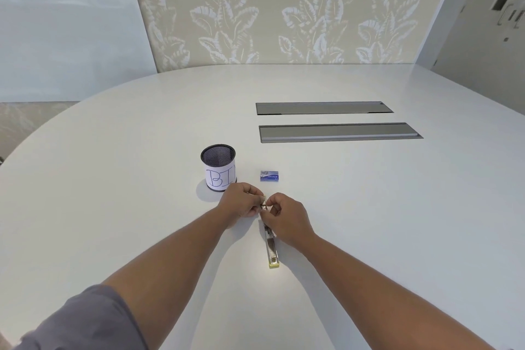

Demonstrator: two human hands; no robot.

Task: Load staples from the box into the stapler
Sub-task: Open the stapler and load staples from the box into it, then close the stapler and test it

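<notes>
A metal stapler (271, 250) lies swung wide apart on the white table (113, 179), its yellow-tipped end nearest me. My left hand (241, 203) and my right hand (287, 219) meet over its far end. Both pinch at the shiny far part of the stapler; a small silvery piece shows between the fingertips, too small to tell if it is a staple strip. The small blue staple box (270, 176) lies flat on the table just beyond my hands, apart from them.
A black mesh cup (218, 170) with a paper label reading "BI" stands left of the box, close behind my left hand. Two long grey recessed panels (338, 132) sit in the table further back on the right.
</notes>
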